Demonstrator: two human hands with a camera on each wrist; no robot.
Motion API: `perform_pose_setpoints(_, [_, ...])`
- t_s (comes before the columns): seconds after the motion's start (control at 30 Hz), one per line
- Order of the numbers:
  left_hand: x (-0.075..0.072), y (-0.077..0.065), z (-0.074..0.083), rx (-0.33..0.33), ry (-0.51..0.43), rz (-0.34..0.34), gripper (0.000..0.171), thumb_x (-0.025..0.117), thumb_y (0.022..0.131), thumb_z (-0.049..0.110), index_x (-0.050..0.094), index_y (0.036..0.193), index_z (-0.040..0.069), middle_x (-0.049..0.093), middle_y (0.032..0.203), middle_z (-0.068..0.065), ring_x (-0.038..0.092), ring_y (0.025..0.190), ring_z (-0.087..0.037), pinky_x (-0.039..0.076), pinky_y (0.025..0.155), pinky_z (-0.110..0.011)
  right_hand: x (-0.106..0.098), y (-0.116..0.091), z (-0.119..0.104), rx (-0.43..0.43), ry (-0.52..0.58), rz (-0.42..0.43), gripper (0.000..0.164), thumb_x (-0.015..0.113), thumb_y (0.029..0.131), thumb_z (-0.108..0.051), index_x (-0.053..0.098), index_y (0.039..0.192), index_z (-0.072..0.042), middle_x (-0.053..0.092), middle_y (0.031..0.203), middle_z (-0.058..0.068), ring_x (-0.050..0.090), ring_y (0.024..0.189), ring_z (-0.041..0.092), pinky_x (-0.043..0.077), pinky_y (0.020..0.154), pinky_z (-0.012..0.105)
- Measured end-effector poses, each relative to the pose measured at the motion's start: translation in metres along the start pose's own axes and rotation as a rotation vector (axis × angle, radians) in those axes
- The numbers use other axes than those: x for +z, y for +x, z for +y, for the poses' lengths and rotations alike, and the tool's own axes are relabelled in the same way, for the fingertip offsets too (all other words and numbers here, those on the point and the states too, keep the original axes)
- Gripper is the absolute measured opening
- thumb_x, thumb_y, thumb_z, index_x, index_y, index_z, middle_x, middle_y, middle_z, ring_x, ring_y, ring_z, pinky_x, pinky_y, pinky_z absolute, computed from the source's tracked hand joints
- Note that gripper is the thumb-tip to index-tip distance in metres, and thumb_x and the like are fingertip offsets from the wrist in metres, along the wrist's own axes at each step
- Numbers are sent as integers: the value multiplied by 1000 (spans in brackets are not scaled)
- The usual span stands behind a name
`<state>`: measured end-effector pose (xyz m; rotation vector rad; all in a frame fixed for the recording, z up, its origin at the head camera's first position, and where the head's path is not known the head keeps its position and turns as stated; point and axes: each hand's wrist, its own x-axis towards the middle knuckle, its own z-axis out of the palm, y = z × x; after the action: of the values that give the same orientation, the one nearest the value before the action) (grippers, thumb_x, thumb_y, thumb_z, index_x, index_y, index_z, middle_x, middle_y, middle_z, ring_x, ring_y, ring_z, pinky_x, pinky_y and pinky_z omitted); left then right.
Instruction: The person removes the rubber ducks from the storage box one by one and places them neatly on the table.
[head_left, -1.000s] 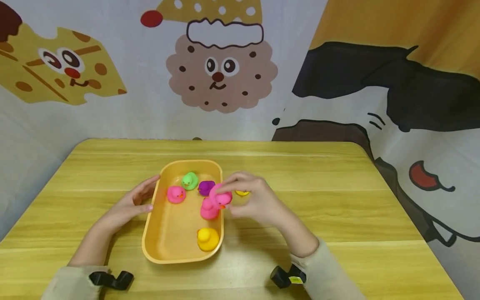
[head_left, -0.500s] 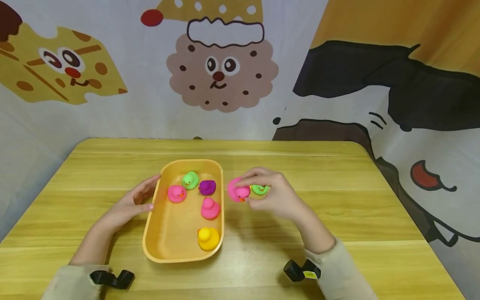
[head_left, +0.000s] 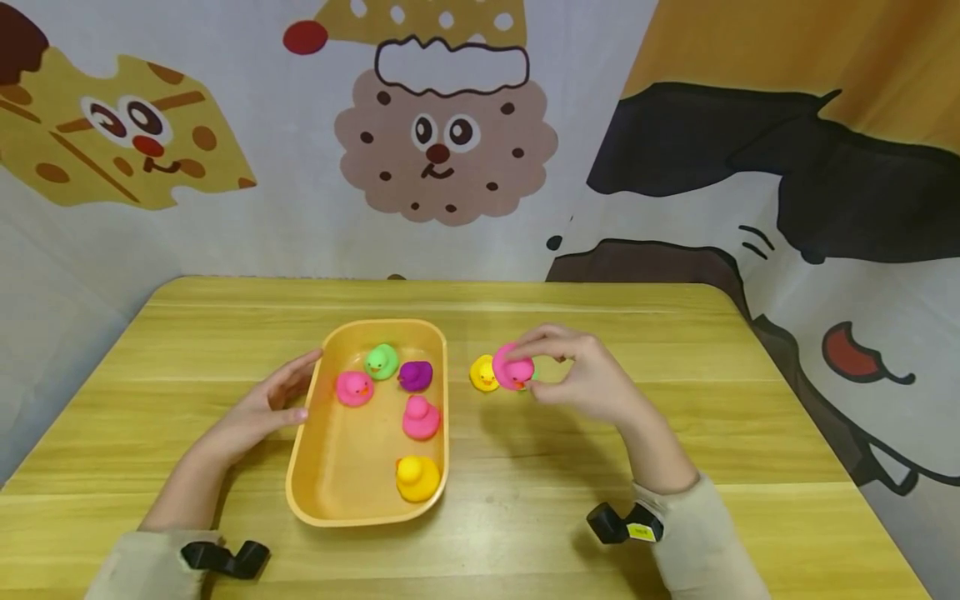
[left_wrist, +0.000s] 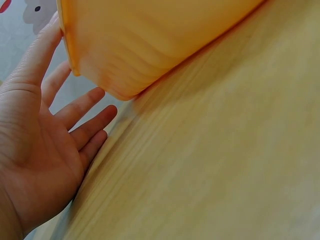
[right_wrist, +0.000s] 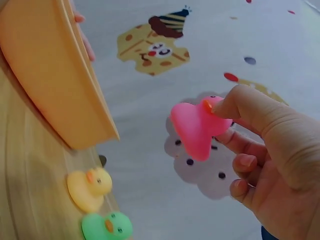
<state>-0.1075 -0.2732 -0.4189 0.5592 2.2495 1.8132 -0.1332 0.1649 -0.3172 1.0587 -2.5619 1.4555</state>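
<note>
My right hand [head_left: 600,379] pinches a pink rubber duck [right_wrist: 192,127] between thumb and fingertips, held above the table to the right of the orange tray [head_left: 348,458]. Beneath it on the table are a yellow rubber duck [head_left: 483,374] and a green rubber duck [right_wrist: 106,226], the green one mostly hidden in the head view. With relaxed, spread fingers, my left hand [head_left: 262,410] touches the tray's left side, thumb at the rim [left_wrist: 67,45]. Inside the tray sit a green duck [head_left: 381,362], a purple duck [head_left: 416,376], two pink ducks [head_left: 422,418] and a yellow duck [head_left: 417,479].
The wooden table [head_left: 675,417] extends around the tray on every side. Behind its far edge hangs a white cloth [head_left: 292,217] printed with cartoon figures. Black wrist devices [head_left: 225,559] sit on both sleeves.
Holding the pink duck, my right hand has moved right, from over the tray's right rim to above the ducks on the table. My left hand and the tray stay put.
</note>
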Motion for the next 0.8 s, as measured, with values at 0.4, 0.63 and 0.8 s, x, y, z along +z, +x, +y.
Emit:
perform_pose_setpoints(0.4, [0,0,0,-1,4,4,73,62,90,-2,24,152,10,28,148,-27,39,124,-3,33,96,-15,-22,-3,31,38,-9,-41,44,71,71,10,74,107,-14,64,103,-2,43,83,22,35,69,31])
perform_pose_setpoints(0.63, [1,0,1,9,-7,-3,73,61,91,-1,23,153,9,27,149,-28,39,125,-3,34,96,-16,-28,-6,45,85,-29,-57,43,69,72,11,73,108,-11,63,101,1,39,80,22,32,65,31])
perform_pose_setpoints(0.8, [1,0,0,11,-10,-5,73,61,91,-1,23,153,9,27,149,-27,39,125,-3,34,96,-17,-32,-7,36,115,-27,-71,37,66,72,15,71,106,0,64,100,11,39,78,23,32,65,30])
